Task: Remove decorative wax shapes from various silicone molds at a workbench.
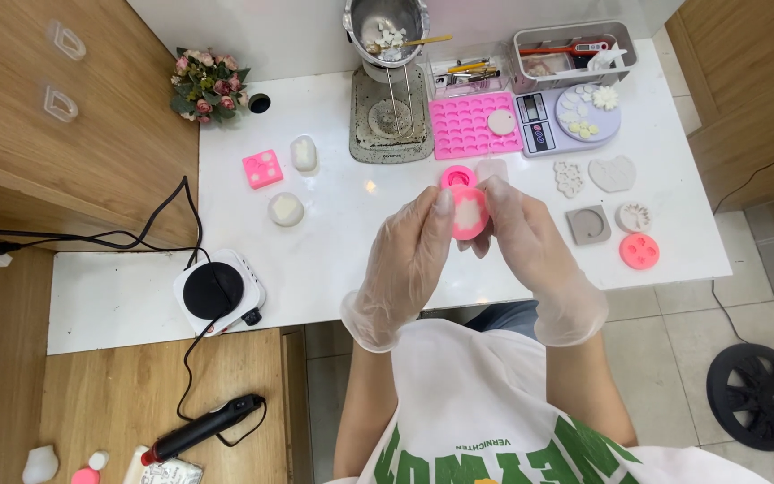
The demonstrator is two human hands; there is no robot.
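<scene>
Gloved hands (463,237) around filled pink mould (469,213)

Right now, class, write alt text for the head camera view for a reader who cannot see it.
Two gloved hands, left hand and right hand, hold a round pink mould with white filling above a white table. More pink and grey moulds, a kitchen scale, a metal pot and a small black hotplate sit around them.
</scene>
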